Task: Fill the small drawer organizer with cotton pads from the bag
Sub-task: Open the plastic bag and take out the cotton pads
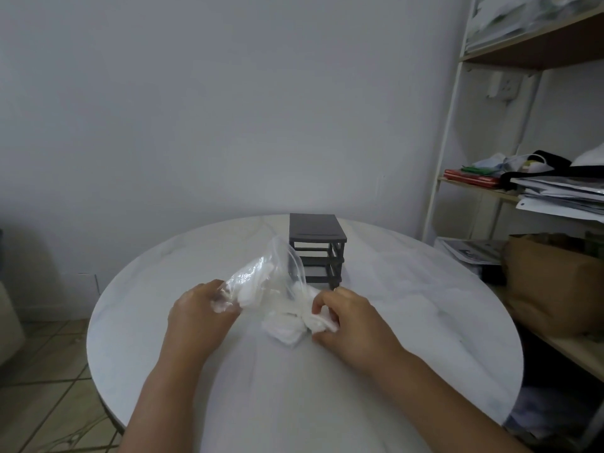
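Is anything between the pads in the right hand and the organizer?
Partly. The bag, held up by the left hand, covers the left front of the organizer. Straight from the right hand and its pads, only bare table shows.

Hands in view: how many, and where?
2. The left hand holds the clear bag; the right hand pinches cotton pads beside it on the table. Neither is hidden.
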